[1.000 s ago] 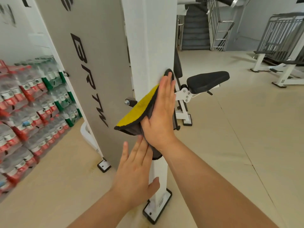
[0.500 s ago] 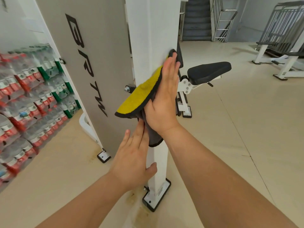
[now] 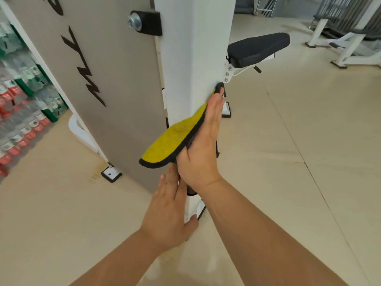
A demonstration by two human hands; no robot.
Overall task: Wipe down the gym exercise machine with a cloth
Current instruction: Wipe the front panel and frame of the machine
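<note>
A: Where's the cloth [image 3: 175,141]?
B: Yellow w/ black edge, pressed to the machine's white post [image 3: 193,58], lower part; left flap sticks out free.
A: Hands?
B: R hand [image 3: 202,145] on it, fingers straight & together, pressing, no grip. L hand [image 3: 169,211] just below, flat on the post, fingers straight, holding nothing.
A: Around?
B: Left of post, grey panel [image 3: 115,79]; behind, black seat pad [image 3: 257,48]; far left, water-bottle packs [image 3: 18,112].
</note>
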